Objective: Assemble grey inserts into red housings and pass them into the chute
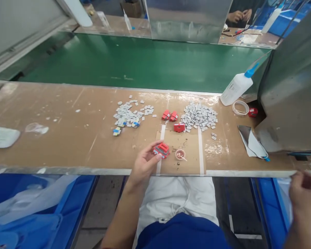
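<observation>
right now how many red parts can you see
5: one in the left hand, two side by side, one just nearer, one beside the tape roll.

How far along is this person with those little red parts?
Hard to say exactly. Three red parts sit apart on the bench and look done. The left hand holds a fourth red part, near a small cup. Apparently still left: a big heap of small grey pieces and a looser spread of them.
</observation>
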### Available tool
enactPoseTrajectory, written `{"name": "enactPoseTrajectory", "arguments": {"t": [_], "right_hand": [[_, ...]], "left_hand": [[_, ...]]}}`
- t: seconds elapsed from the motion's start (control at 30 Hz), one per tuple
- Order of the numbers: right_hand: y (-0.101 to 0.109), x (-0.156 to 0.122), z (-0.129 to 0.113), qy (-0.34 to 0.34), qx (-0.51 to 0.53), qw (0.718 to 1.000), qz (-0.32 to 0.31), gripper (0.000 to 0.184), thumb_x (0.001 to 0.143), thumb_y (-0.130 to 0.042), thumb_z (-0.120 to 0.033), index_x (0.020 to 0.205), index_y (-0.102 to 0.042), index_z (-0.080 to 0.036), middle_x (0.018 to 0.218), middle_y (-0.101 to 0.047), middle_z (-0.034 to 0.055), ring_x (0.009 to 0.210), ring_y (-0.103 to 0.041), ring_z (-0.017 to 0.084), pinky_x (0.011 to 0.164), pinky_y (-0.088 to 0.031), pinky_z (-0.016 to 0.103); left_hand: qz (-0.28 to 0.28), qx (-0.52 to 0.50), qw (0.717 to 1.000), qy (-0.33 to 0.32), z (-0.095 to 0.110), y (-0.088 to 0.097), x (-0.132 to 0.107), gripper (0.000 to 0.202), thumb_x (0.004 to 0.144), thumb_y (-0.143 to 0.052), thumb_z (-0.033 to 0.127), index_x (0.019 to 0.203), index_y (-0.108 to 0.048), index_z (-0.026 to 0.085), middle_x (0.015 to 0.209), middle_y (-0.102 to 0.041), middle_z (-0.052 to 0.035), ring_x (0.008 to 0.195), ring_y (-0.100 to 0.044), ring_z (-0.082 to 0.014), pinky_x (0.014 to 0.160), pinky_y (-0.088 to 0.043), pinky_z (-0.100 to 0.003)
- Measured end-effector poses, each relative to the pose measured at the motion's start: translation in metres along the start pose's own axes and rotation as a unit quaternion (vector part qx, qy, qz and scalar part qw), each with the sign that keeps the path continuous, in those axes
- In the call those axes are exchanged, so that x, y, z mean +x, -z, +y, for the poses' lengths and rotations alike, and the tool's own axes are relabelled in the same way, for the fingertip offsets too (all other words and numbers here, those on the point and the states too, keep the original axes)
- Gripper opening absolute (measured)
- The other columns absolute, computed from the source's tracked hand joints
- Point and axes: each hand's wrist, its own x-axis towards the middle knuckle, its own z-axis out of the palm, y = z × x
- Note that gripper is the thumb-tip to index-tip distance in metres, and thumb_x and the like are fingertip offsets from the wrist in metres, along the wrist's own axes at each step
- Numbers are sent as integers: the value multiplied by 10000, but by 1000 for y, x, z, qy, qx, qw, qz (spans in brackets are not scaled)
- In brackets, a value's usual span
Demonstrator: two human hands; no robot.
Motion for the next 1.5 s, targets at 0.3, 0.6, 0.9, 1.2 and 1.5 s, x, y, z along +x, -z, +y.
{"name": "enactPoseTrajectory", "arguments": {"t": [0.3,0.6,0.9,1.2,1.5], "right_hand": [[-10,-124,-225,323,391,800,-321,361,1001,-641,-342,1335,-637,-206,993,-738,85,777,-689,198,712,-596,329],[-11,-119,-278,412,400,772,-272,206,1028,-561,-193,1033,-763,-236,901,-680,63,795,-656,177,690,-537,303],[-23,-125,-287,354,460,801,-150,62,940,-702,-185,932,-735,-237,985,-657,76,836,-658,194,654,-551,317],[-23,-138,-274,212,560,767,-230,52,962,-701,-209,918,-719,-230,873,-742,45,823,-719,185,694,-585,298],[4,-155,-283,185,612,711,-293,81,961,-713,-182,997,-749,-245,940,-806,62,885,-791,208,784,-667,327]], "left_hand": [[-3,-5,1000,-15,-32,3,-16,548,710,-954,418,1140,-735,159,941,-775,-71,831,-763,-195,791,-615,-296],[-15,86,991,-98,-34,4,-24,423,734,-923,506,962,-759,190,901,-751,-55,798,-699,-176,723,-547,-255],[-48,107,988,-98,-37,8,-24,334,769,-916,399,979,-757,193,903,-730,-51,799,-676,-176,715,-525,-255],[-47,126,985,-104,-37,8,-23,346,767,-918,401,1003,-773,194,915,-772,-53,793,-704,-170,720,-543,-239],[-45,149,984,-90,-39,7,-25,366,762,-921,378,1038,-775,188,940,-818,-57,795,-755,-176,732,-572,-225]]}}
